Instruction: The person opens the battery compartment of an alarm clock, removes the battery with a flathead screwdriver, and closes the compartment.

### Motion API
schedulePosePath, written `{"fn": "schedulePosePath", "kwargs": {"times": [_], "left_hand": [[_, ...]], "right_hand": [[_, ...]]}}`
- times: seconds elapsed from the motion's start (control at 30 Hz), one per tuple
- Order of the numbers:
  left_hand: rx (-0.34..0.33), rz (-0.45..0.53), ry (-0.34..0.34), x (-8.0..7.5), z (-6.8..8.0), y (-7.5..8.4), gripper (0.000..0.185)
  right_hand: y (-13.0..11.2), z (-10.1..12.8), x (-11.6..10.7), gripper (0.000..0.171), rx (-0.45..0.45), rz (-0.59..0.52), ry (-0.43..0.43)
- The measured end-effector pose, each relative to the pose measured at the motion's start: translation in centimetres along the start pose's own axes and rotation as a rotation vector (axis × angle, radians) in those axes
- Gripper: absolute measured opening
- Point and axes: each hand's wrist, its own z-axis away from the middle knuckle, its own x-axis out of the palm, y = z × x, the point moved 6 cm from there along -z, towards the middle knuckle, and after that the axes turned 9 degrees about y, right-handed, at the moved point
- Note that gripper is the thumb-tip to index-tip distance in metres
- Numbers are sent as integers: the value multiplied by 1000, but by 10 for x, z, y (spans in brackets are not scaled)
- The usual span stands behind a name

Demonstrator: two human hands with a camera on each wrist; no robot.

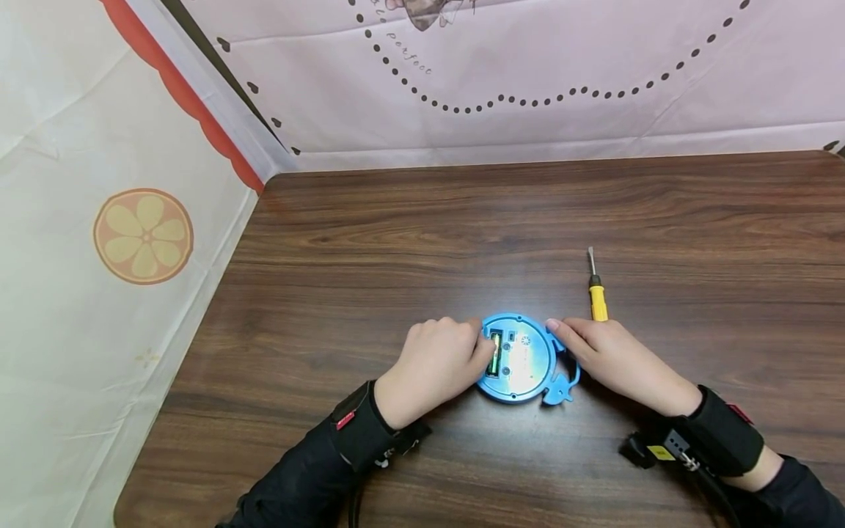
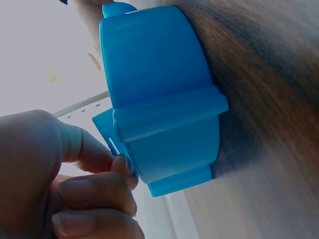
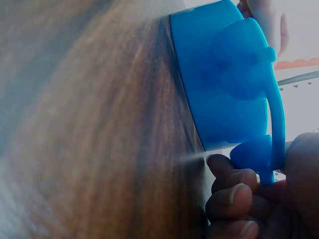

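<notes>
Plainly, the blue round device (image 1: 521, 361) lies face-down on the counter (image 1: 422, 220), its open battery slot (image 1: 494, 353) apparently holding a cell. Left hand (image 1: 432, 367) pinches at that slot's edge; right hand (image 1: 610, 356) curls round the side loop. A hard pry could pop the cell out or skid the casing toward the screwdriver (image 1: 597, 293)

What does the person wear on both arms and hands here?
Both hands, the left hand and right hand, are bare. Each arm has a black sleeve and a black wrist strap with a red tag; the right strap also carries a yellow label and cable.
</notes>
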Motion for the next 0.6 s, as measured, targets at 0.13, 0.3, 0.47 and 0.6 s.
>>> {"fn": "schedulePosePath", "kwargs": {"times": [0.13,0.3,0.47,0.6], "left_hand": [[-1,13,5,-1,0,0,41],[22,15,-5,1,0,2,42],[45,-20,-5,3,0,3,40],[34,-11,-12,3,0,2,40]], "right_hand": [[0,0,0,48,0,-1,0],[1,0,0,49,1,0,0],[1,-1,0,50,3,2,-5],[1,-1,0,50,0,0,-6]]}}
